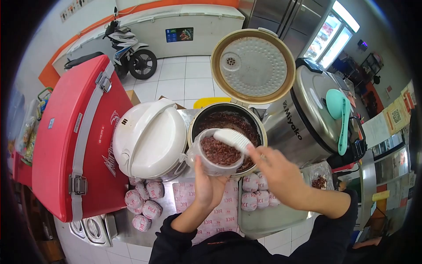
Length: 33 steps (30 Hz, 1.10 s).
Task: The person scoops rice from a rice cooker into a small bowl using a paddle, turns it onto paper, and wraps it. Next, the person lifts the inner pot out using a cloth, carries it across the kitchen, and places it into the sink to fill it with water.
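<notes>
Near the centre of the frame, the left hand (210, 190) is cupped under a pale bowl (222, 170), thumb up its near side, fingers partly hidden beneath. The bowl, filled with dark reddish rice (216, 151), is held over the front of the open rice cooker (191, 130). At centre right, the right hand (274, 165) is closed round the handle of a white paddle (232, 138), its slightly blurred blade over the bowl. Wrapped packets (151, 209) lie lower left on the desk (166, 216).
</notes>
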Each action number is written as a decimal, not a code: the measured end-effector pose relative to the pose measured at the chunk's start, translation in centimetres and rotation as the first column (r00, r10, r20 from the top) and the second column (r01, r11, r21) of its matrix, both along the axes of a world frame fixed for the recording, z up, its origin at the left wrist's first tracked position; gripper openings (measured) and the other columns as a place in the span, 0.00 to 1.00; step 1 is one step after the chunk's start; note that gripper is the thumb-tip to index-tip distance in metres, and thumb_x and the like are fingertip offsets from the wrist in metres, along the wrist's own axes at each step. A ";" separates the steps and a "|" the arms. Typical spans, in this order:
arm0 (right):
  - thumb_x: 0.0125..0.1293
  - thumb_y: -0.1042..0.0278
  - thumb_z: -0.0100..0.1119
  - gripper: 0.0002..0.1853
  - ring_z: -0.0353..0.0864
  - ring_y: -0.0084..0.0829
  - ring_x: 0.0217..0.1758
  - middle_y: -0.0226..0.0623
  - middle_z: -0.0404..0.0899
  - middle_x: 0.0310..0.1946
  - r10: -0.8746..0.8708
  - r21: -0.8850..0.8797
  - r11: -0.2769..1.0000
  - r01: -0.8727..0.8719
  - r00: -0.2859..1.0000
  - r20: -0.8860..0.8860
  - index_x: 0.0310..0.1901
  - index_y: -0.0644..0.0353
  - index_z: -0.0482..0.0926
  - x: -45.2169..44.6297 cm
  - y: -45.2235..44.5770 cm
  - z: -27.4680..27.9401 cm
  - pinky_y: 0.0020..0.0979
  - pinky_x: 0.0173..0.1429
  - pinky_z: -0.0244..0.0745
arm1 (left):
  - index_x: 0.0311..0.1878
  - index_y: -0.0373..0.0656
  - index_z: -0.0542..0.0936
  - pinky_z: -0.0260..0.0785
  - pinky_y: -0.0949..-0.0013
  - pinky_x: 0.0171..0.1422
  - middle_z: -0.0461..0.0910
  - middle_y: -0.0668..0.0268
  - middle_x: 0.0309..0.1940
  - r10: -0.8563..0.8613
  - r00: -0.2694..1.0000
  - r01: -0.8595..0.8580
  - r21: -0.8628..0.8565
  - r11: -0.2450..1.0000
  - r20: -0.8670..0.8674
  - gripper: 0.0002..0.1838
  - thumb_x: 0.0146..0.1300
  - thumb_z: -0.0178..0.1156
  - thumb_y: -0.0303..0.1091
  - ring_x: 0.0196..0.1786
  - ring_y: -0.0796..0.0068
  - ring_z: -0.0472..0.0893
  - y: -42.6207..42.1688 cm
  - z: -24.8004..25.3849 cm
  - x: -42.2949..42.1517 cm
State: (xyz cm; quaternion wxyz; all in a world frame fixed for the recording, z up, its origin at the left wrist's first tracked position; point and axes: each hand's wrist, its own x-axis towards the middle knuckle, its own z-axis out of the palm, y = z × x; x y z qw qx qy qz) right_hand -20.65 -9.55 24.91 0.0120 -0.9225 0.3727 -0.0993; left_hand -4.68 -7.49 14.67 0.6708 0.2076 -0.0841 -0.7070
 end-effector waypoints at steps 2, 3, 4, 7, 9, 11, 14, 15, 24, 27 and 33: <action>0.53 0.79 0.49 0.26 0.74 0.34 0.38 0.42 0.71 0.40 -0.028 0.015 1.000 0.026 0.993 0.111 0.58 0.64 0.65 -1.5 -0.9 0.9 0.32 0.36 0.75 | 0.65 0.46 0.59 0.60 0.52 0.65 0.64 0.59 0.62 0.005 1.000 -0.006 -0.036 0.999 -0.010 0.33 0.67 0.27 0.60 0.63 0.59 0.67 0.3 -0.2 0.4; 0.57 0.77 0.48 0.22 0.75 0.34 0.38 0.43 0.73 0.37 -0.100 0.221 0.975 0.029 0.944 0.315 0.56 0.66 0.66 -2.0 -1.4 1.2 0.31 0.37 0.74 | 0.65 0.46 0.59 0.60 0.52 0.65 0.64 0.60 0.62 0.034 0.999 -0.036 -0.055 0.998 -0.026 0.33 0.67 0.28 0.60 0.63 0.59 0.66 0.5 -0.3 0.5; 0.62 0.76 0.48 0.18 0.76 0.34 0.37 0.44 0.75 0.34 -0.205 0.414 0.910 -0.016 0.851 0.484 0.54 0.67 0.67 -2.2 -1.5 1.4 0.30 0.38 0.73 | 0.65 0.46 0.59 0.60 0.51 0.65 0.64 0.60 0.62 0.064 0.997 -0.067 -0.073 0.995 -0.042 0.32 0.67 0.28 0.59 0.63 0.59 0.66 0.7 -0.3 0.7; 0.69 0.63 0.45 0.16 0.75 0.28 0.29 0.41 0.77 0.30 -0.348 0.720 0.693 -0.036 0.857 0.379 0.50 0.67 0.69 -1.3 -0.2 -0.4 0.29 0.35 0.70 | 0.65 0.46 0.59 0.55 0.57 0.68 0.63 0.62 0.63 0.151 0.988 -0.152 -0.083 0.985 -0.015 0.33 0.67 0.27 0.60 0.65 0.63 0.63 1.3 -0.3 0.0; 0.70 0.57 0.43 0.18 0.72 0.25 0.27 0.37 0.75 0.27 -0.323 0.828 0.559 -0.035 0.911 0.256 0.45 0.66 0.70 -0.2 1.1 -3.0 0.29 0.33 0.69 | 0.66 0.48 0.56 0.50 0.59 0.70 0.60 0.63 0.65 0.217 0.971 -0.205 -0.114 0.972 0.103 0.36 0.65 0.28 0.64 0.67 0.65 0.60 1.8 -0.7 -0.8; 0.70 0.54 0.42 0.19 0.71 0.24 0.25 0.34 0.74 0.24 -0.361 0.861 0.501 -0.086 0.883 0.299 0.42 0.66 0.71 1.6 2.2 -3.8 0.29 0.33 0.68 | 0.66 0.48 0.57 0.53 0.59 0.69 0.61 0.63 0.64 0.278 0.954 -0.267 -0.104 0.958 0.111 0.36 0.65 0.29 0.64 0.65 0.65 0.62 2.6 -1.8 -1.9; 0.69 0.53 0.43 0.19 0.69 0.25 0.23 0.31 0.69 0.18 -0.494 0.986 0.167 -0.003 0.865 0.087 0.40 0.66 0.71 2.7 2.2 -3.1 0.32 0.32 0.68 | 0.67 0.48 0.57 0.54 0.59 0.68 0.62 0.64 0.63 0.358 0.926 -0.346 -0.110 0.932 0.120 0.36 0.65 0.28 0.64 0.65 0.65 0.63 3.1 -3.7 -1.8; 0.69 0.52 0.44 0.20 0.67 0.25 0.21 0.31 0.68 0.16 -0.440 0.975 0.222 0.007 0.893 0.093 0.40 0.66 0.72 2.8 1.6 -3.0 0.34 0.31 0.67 | 0.67 0.48 0.57 0.54 0.60 0.68 0.62 0.64 0.63 0.333 0.935 -0.322 -0.100 0.941 0.120 0.36 0.65 0.27 0.64 0.65 0.65 0.63 2.9 -3.6 -1.3; 0.62 0.40 0.47 0.30 0.79 0.47 0.28 0.51 0.78 0.23 -0.190 0.499 0.856 0.132 0.979 0.068 0.37 0.69 0.74 3.8 2.5 -4.2 0.41 0.35 0.72 | 0.65 0.47 0.60 0.56 0.61 0.67 0.64 0.65 0.62 0.139 0.979 -0.141 -0.001 0.990 0.146 0.35 0.66 0.27 0.63 0.64 0.66 0.64 4.5 -1.9 1.8; 0.62 0.39 0.48 0.32 0.80 0.50 0.34 0.53 0.79 0.26 -0.228 0.434 0.842 0.321 0.940 -0.253 0.38 0.71 0.74 4.4 3.1 -2.8 0.41 0.41 0.73 | 0.65 0.48 0.60 0.57 0.60 0.67 0.64 0.65 0.62 0.052 0.978 -0.056 0.017 0.998 0.200 0.35 0.66 0.28 0.63 0.64 0.65 0.64 5.6 -2.2 2.7; 0.68 0.44 0.41 0.25 0.68 0.23 0.23 0.28 0.67 0.20 0.077 0.765 0.626 -0.152 0.988 0.133 0.35 0.62 0.72 1.0 -0.6 -4.2 0.29 0.27 0.68 | 0.63 0.48 0.63 0.60 0.58 0.66 0.67 0.64 0.60 -0.103 0.991 0.100 -0.040 0.994 -0.087 0.33 0.65 0.34 0.62 0.62 0.64 0.67 7.7 -6.0 5.8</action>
